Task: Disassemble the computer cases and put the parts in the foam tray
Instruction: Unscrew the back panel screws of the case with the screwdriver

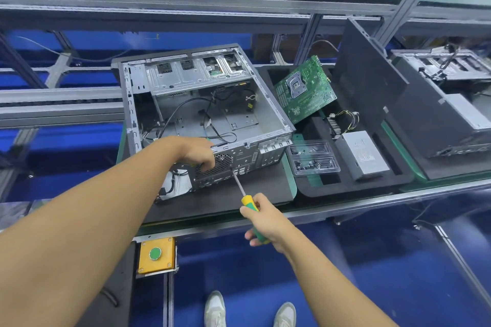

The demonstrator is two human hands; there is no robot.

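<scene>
Here the open computer case (pixel 202 111) lay on its side on the desk (pixel 225 199), its interior facing up with loose cables inside. The left hand (pixel 198 152) curled over the case's rear edge, fingers closed on the panel beside the fan grille. The right hand (pixel 261 216) gripped a yellow-and-green screwdriver (pixel 245 194), its tip pressed against the rear panel. Just right of the case sat the foam tray (pixel 345 183), holding a tilted motherboard (pixel 305 90), a power supply (pixel 362 154) and a clear screw box (pixel 312 158).
</scene>
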